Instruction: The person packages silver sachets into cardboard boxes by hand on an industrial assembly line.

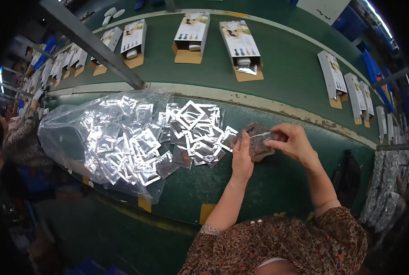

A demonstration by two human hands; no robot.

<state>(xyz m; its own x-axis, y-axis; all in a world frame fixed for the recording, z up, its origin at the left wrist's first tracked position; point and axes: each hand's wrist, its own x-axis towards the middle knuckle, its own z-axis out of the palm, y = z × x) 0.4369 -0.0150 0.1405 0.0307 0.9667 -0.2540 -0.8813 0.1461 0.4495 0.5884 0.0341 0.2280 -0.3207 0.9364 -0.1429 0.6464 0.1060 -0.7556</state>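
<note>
Only one view is given, from a wide fisheye camera worn on the person's head. It looks steeply down and forward over a green worktable (pixel 241 183), close enough that the person's own forearms and patterned sleeves rise from the lower edge and both hands sit just right of centre. The near edge of the table runs across the lower half; beyond it, farther off, a green conveyor belt (pixel 287 64) curves along the top. Straight edges bow strongly toward the rim, and the corners fall into black. At far left a co-worker's sleeve (pixel 23 137) enters the field. There is no second view to share any part.
</note>
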